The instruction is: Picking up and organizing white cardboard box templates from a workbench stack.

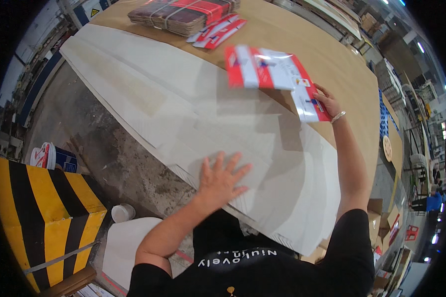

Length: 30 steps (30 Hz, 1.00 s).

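Note:
My right hand (328, 102) grips the edge of a printed red-and-white cardboard piece (272, 74), thumb on top. The piece is stepped in outline, and its far end is blurred. It is held up above the table, casting a shadow below. My left hand (222, 178) has its fingers spread over the fanned white sheets (143, 94); whether the palm presses on them I cannot tell. These large overlapping sheets cover the near-left part of the table.
Brown paper (352, 79) covers the table. At its far side lie a strapped cardboard bundle (171, 17) and several red-and-white printed pieces (217, 32). A yellow-and-black striped block (47, 218), a white tub (123, 213) and a bucket (52, 157) stand on the left.

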Each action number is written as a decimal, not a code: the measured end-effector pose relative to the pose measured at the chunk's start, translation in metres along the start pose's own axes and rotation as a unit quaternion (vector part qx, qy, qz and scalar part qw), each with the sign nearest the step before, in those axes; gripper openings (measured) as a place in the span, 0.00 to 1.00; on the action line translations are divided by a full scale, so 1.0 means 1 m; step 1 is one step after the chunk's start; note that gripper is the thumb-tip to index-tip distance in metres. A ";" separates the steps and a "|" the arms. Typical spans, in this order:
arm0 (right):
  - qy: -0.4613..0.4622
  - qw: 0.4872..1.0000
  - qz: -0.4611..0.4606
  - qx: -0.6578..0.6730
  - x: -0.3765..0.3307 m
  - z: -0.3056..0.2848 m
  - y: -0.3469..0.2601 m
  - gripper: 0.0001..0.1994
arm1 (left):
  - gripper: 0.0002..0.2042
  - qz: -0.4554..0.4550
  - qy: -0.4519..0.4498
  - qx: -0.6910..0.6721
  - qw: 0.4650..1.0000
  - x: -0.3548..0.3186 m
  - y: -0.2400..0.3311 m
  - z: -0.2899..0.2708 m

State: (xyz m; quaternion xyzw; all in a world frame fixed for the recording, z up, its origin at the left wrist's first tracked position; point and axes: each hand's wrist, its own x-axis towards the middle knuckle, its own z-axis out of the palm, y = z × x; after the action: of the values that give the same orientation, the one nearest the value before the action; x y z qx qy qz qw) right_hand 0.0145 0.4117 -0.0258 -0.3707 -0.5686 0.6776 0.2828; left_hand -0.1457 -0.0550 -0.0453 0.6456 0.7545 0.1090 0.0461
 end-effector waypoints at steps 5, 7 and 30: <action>-0.118 0.954 0.023 -0.275 0.085 0.060 -0.014 0.30 | 0.33 0.033 0.007 -0.032 0.999 -0.003 -0.001 0.002; -0.008 0.944 -0.027 -0.329 0.140 0.071 -0.010 0.30 | 0.34 0.042 0.017 -0.030 0.999 0.002 0.005 0.002; -0.066 0.797 -0.229 -0.556 -0.255 0.040 -0.035 0.14 | 0.29 0.021 0.029 -0.019 0.999 0.015 0.003 -0.014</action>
State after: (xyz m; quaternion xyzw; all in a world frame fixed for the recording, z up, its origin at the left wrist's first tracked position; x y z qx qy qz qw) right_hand 0.1242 0.1911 0.0582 -0.2774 -0.9331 0.1835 0.1370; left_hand -0.1477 -0.0414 -0.0303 0.6569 0.7395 0.1431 0.0340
